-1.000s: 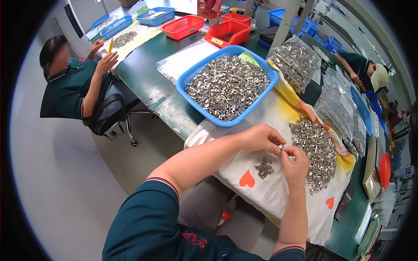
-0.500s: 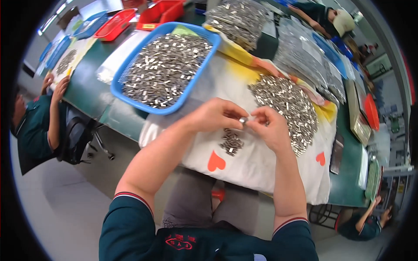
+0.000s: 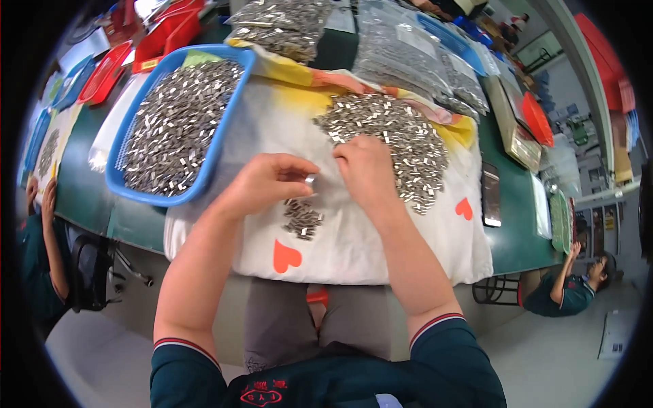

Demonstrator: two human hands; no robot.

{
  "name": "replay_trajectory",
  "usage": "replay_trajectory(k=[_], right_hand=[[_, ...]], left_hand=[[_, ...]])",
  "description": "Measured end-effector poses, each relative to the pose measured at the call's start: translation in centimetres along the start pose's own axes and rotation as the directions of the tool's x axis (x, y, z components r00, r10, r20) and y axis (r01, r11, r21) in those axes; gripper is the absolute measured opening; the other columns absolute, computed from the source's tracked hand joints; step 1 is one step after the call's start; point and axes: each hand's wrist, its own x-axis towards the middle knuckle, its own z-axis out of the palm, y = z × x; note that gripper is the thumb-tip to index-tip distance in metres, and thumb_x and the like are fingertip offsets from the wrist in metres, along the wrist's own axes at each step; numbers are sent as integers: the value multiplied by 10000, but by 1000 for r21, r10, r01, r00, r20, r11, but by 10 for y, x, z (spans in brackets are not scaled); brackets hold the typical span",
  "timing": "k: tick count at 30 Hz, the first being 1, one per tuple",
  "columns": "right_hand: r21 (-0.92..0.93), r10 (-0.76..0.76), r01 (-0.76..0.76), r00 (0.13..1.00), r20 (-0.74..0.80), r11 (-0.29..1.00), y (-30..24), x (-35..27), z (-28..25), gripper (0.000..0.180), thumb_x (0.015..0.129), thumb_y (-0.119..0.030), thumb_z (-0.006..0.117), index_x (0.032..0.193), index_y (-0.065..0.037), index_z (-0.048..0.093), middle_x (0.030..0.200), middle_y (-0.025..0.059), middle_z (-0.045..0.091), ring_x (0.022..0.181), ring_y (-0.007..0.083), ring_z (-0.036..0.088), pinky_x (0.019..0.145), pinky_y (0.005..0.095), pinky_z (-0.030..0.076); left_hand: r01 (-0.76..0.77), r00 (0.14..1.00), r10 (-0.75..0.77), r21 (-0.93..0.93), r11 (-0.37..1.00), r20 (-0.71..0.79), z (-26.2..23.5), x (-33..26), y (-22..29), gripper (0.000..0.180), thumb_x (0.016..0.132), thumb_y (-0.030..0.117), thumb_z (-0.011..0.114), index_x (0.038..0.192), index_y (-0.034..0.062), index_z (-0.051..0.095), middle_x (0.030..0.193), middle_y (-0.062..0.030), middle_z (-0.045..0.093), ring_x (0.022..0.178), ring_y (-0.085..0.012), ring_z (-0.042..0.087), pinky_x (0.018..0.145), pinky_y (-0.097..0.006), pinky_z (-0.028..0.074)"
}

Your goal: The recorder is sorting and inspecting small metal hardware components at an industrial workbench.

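My left hand pinches a small shiny metal piece between thumb and fingertips, above the white cloth. Just below it lies a small heap of metal pieces. To its right, my right hand is bent at the left edge of a large spread pile of small silvery metal pieces. Its fingertips are pressed together, and whatever is between them is hidden. The two hands are apart.
A blue basket full of similar pieces stands at the left. Clear bags of parts lie at the back, and a phone lies at the right on the green table. Other people sit at both sides.
My hands were together at the metal piece; now my right hand has parted from the left and reached to the large pile. The whole view has shifted, with things appearing further left.
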Motion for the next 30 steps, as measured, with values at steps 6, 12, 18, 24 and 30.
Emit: replay_trajectory(k=[6,12,18,24,30], right_hand=[[6,-2,2,1000,-28,1000,4,0,-1,104,661,-72,557,738,-77,626,782,69,556,825,238,503,747,356,375],[-72,-32,36,998,52,997,5,-5,-5,77,652,-47,529,694,-58,593,776,91,547,813,242,498,746,359,374],[109,-48,54,997,-56,993,-11,-2,-8,41,694,-60,549,705,-47,586,752,80,573,767,239,533,712,347,405],[727,102,-186,982,158,661,-26,-5,-33,82,725,-45,596,804,-27,608,795,24,611,732,91,554,642,215,426],[727,119,-230,972,202,647,-32,-6,-32,80,715,-31,601,794,-22,602,782,20,605,723,84,548,636,218,422]], left_hand=[[12,1000,-12,8,1000,-28,5,2,4,289,717,-38,620,1001,-15,576,850,-26,592,748,-72,560,671,-198,463],[52,998,-53,-33,998,-30,9,4,6,296,715,-67,608,1005,-28,566,872,-39,598,773,-95,572,704,-210,474],[-24,998,20,-76,997,-59,2,-1,3,297,726,-54,602,1018,-29,555,902,-48,594,792,-100,569,720,-220,472],[-116,992,103,-212,970,-71,0,7,3,314,746,-16,598,1053,-27,535,926,-63,595,802,-107,571,739,-231,467],[-86,996,79,-188,978,-44,-1,5,1,327,748,1,607,1064,-32,531,924,-61,602,821,-103,578,734,-222,467]])
